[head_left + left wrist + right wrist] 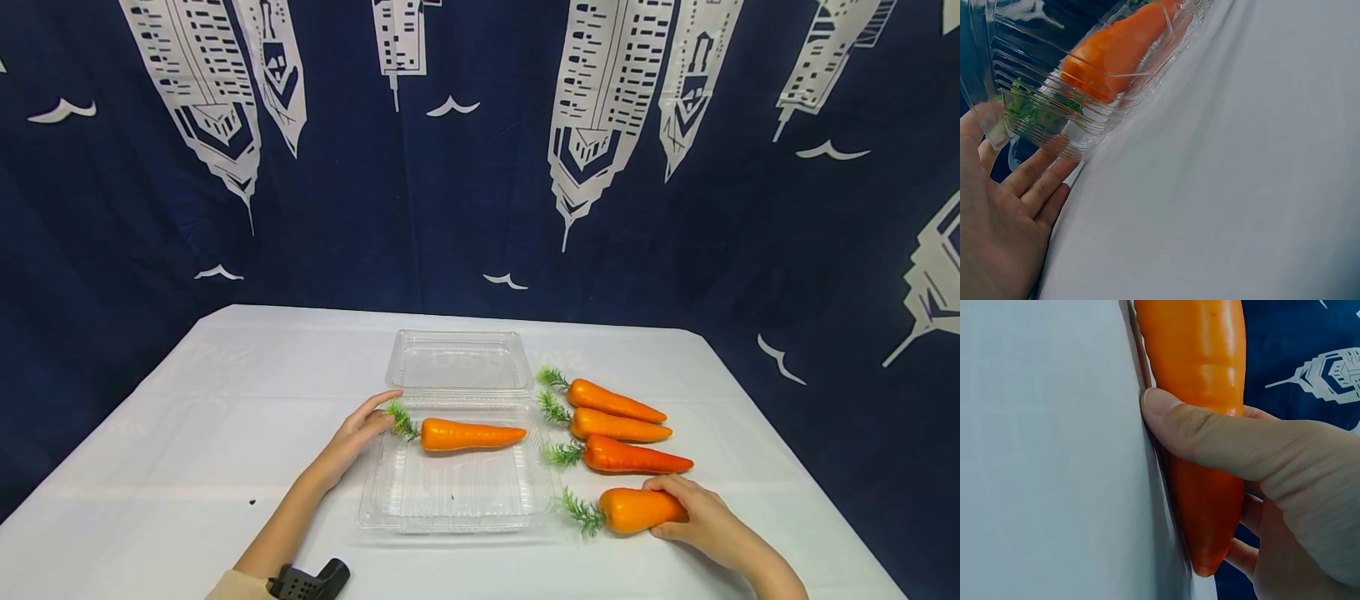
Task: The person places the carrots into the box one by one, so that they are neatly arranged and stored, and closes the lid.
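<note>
On the white table an unlidded clear plastic clamshell container (457, 492) lies with its lid (459, 360) folded back. One orange carrot (468, 435) with green leafy top lies inside, in its far half. My left hand (358, 433) touches the container's left side near the carrot's greens, its fingers fairly straight. In the left wrist view, the left hand (1016, 206) is against the ribbed plastic wall. At the right, my right hand (708, 517) grips the nearest carrot (630, 510) around its tapered half. The thumb lies across this carrot (1194, 362) in the right wrist view.
Beyond the gripped carrot lie three more: a red-orange carrot (633, 456), an orange carrot (618, 425) and the farthest carrot (611, 400), greens toward the container. A navy curtain (472, 192) hangs behind the table. A small dark speck (252, 502) marks the tablecloth.
</note>
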A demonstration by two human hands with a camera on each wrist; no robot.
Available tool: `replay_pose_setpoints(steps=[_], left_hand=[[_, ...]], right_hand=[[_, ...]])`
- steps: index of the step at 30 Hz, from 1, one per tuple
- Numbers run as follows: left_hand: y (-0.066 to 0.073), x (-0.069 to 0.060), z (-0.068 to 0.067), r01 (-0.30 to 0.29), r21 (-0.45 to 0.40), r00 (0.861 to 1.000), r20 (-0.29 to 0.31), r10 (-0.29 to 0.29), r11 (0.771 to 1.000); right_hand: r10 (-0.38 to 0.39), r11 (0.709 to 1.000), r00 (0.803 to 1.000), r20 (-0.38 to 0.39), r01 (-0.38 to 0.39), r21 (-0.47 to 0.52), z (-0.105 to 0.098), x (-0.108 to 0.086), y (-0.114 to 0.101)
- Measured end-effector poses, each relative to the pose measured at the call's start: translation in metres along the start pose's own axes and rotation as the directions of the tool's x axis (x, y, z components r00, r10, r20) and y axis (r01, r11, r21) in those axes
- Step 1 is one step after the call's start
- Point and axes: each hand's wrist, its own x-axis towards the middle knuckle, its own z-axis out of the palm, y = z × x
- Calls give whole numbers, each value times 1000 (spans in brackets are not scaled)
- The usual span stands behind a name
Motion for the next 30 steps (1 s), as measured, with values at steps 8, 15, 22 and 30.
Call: replay_pose_setpoints(steps=[8, 15, 22, 30], left_hand=[[0, 0, 0, -10, 11, 1000, 6, 10, 1000], [0, 0, 0, -17, 8, 1000, 9, 17, 1000], [1, 1, -1, -7, 3, 1000, 8, 7, 1000], [2, 0, 0, -17, 12, 1000, 9, 17, 1000]], right_hand=[[-50, 998, 998, -47, 48, -41, 0, 0, -1], [-62, 997, 996, -70, 58, -51, 0, 1, 0], [-58, 997, 996, -68, 55, -47, -1, 1, -1], [-73, 996, 991, -116, 67, -51, 0, 1, -2]])
